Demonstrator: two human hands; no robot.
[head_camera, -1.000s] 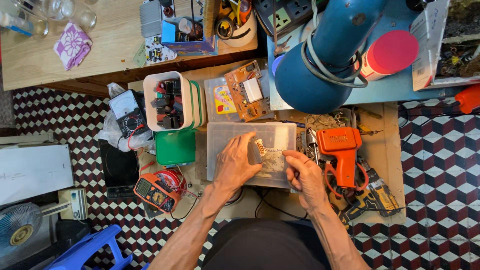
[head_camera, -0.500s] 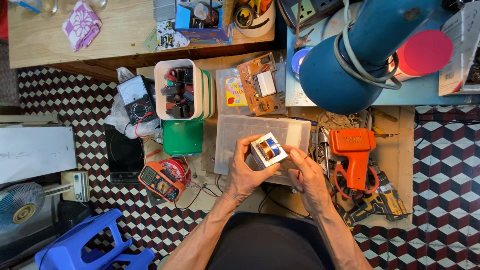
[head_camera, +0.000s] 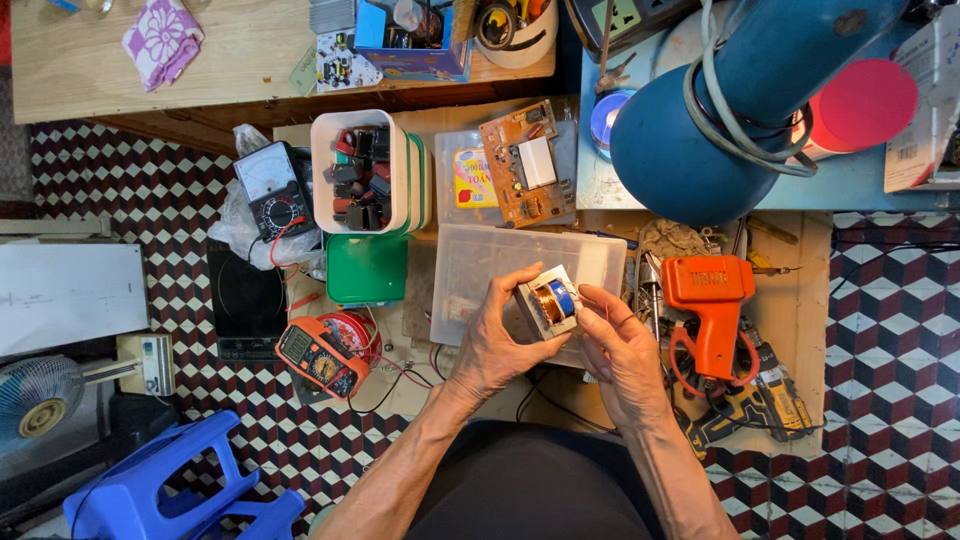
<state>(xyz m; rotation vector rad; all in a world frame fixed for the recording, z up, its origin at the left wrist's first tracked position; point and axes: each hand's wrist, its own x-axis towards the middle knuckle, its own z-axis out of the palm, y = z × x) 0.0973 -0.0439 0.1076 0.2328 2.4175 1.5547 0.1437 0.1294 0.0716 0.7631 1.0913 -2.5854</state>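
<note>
Both hands on a small transformer

Left hand (head_camera: 497, 345) and right hand (head_camera: 618, 352) pinch the small copper-wound transformer with blue tape (head_camera: 550, 301) over a clear plastic box (head_camera: 480, 262), beside the orange soldering gun (head_camera: 708, 305).

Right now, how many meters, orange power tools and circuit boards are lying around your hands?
Meters: 2, a black analog meter and an orange digital meter
Orange power tools: 1, a soldering gun
Circuit boards: 1, a brown circuit board
Total: 4

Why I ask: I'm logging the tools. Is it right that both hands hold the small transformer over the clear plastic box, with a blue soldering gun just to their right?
Not quite: in the head view the soldering gun is orange, not blue. Otherwise right: the left hand and right hand hold the small transformer over the clear plastic box.
</note>
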